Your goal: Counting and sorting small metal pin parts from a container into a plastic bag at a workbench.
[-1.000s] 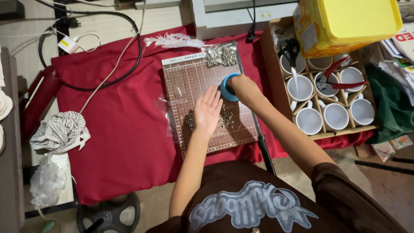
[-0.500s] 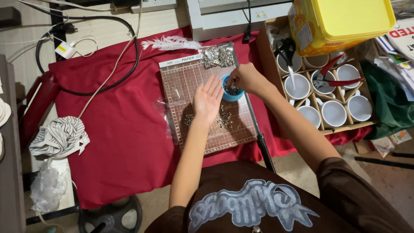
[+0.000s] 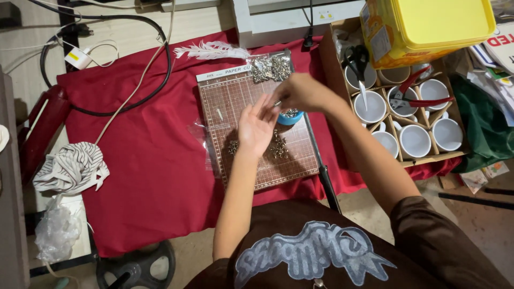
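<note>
The left hand (image 3: 257, 127) is lying palm up over the cutter board (image 3: 257, 131), fingers spread wide and holding nothing that can be made out. The right hand (image 3: 302, 92) is hovering just beyond the left fingertips, its fingers pinched narrow; a small bright item seems to sit between them, but what it is cannot be told. One blue cup (image 3: 290, 116) of small metal pieces is sitting on the board directly under the right fingers. Two piles of metal pieces (image 3: 278, 147) are lying on the board, one on each side of the left wrist. One bag of metal parts (image 3: 270, 67) is lying just beyond the right fingers, with one white feather (image 3: 211, 51) beside it. To the right of the right hand, a box (image 3: 444, 155) is holding about eight white cups (image 3: 415, 140).
</note>
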